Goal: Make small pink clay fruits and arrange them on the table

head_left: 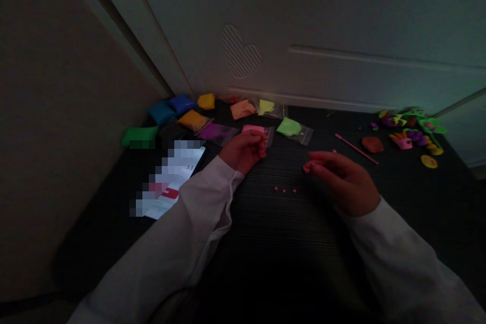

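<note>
My right hand pinches a small lump of pink clay between thumb and fingertips, just above the dark tabletop. My left hand is closed with its fingers curled; whatever it may hold is hidden. Behind it lies a bag of pink clay, partly covered by the hand. Three tiny pink balls sit in a row on the table between my hands. A pink modelling stick lies beyond my right hand, and a reddish-brown clay lump is beside it.
A lit phone lies by my left forearm. Bags of coloured clay, including green, blue, purple and light green, line the back. Several finished clay figures stand at the right. A white panel rises behind the table.
</note>
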Motion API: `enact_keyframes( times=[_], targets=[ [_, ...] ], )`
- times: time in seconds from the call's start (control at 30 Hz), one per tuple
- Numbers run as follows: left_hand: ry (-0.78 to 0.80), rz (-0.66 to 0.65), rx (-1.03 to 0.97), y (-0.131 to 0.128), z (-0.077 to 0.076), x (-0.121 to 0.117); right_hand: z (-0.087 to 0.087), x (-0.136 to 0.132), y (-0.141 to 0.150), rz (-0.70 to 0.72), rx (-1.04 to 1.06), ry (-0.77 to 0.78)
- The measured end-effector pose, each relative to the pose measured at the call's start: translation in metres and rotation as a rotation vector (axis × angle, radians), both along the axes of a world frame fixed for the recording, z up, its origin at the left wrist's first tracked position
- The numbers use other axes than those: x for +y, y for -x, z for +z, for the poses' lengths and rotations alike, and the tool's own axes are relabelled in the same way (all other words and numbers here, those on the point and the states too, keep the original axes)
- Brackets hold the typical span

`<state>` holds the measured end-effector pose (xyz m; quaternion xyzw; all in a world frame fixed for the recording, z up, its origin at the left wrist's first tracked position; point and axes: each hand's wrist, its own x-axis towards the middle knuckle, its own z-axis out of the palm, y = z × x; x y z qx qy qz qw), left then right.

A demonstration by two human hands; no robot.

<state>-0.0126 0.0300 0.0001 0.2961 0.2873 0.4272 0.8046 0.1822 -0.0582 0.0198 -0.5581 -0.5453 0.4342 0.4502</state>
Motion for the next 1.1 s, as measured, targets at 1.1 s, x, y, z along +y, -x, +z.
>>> enact_keyframes(
  times=[1.1],
  targets=[
    [-0.006, 0.008, 0.004, 0.000, 0.001, -0.001, 0.013, 0.000, -0.011, 0.126, 0.441, 0.083]
  ],
)
